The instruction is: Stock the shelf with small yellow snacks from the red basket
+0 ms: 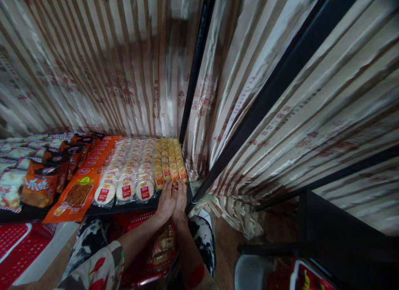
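Yellow snack packets [170, 163] in rows at the right end of a dark shelf [131, 207], the front one met by both hands pressed side by side, left hand [166, 202] and right hand [181, 198]; whether the fingers pinch it, impossible to tell. Leftward: round white cakes with red labels [126, 189], long orange packets [81, 189], brown bags with white characters [40, 187], print too blurred to read. Behind, striped beige curtains [102, 70] between black posts [195, 65]; below, a red basket [140, 244].
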Demonstrator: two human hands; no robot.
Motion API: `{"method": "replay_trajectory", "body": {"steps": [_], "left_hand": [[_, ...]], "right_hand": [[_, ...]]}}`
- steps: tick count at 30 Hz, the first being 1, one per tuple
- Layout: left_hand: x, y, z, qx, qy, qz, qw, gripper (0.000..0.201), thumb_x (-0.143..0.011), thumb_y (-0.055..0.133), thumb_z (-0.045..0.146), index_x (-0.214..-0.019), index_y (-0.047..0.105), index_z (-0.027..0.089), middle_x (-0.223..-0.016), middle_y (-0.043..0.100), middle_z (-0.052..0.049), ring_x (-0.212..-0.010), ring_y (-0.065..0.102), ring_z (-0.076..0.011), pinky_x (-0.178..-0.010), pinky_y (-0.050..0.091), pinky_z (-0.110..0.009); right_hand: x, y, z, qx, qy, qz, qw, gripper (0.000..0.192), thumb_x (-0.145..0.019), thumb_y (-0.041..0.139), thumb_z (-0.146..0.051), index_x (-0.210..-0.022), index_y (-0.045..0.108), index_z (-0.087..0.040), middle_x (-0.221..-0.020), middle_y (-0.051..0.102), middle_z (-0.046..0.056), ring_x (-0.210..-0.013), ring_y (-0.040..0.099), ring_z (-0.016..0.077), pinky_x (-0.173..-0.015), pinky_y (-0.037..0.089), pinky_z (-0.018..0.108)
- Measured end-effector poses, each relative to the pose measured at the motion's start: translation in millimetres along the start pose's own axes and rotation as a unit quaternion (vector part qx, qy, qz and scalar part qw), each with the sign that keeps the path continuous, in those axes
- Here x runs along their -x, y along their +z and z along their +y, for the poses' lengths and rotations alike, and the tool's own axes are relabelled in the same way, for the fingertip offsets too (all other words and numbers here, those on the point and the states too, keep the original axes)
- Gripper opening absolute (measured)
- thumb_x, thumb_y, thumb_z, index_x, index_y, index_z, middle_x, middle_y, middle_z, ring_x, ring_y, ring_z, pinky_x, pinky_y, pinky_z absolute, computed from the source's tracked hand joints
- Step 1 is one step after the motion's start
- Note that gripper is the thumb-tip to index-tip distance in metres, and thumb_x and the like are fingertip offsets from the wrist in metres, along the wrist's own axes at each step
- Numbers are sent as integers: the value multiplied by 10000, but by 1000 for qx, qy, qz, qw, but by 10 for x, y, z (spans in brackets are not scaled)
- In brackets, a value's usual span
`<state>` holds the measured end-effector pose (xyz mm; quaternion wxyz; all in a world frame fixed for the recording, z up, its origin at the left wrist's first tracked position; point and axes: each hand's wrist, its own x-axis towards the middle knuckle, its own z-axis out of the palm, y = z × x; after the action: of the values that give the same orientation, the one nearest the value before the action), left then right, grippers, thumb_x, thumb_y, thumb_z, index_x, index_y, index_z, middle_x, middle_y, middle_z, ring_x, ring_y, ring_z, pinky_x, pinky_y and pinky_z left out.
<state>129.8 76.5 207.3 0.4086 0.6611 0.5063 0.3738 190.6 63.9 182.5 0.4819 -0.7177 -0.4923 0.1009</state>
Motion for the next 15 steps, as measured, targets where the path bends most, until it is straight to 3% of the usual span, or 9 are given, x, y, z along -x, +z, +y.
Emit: {"method": "replay_trajectory", "body": {"steps": [9, 15], "left_hand": [[-18, -91, 190, 17, 23, 20, 999, 350, -741, 456, 156, -1055, 608, 189, -1170, 588, -122, -1177, 492, -236, -1029, 364, -408], [62, 280, 354, -46, -1, 47, 998, 367, -807, 433, 199, -1146, 574, 206, -1250, 531, -127, -1256, 411, -291, -1048, 327, -455]], "right_hand": [[16, 16, 22, -41, 34, 10, 999, 404, -800, 360, -139, -1148, 561, -182, -1182, 500, 91, -1107, 517, 165, -976, 423, 310], [46, 2, -4, -28, 32, 13, 999, 401, -792, 381, -123, -1128, 589, -192, -1136, 499, 84, -1037, 549, 163, -933, 450, 290]]}}
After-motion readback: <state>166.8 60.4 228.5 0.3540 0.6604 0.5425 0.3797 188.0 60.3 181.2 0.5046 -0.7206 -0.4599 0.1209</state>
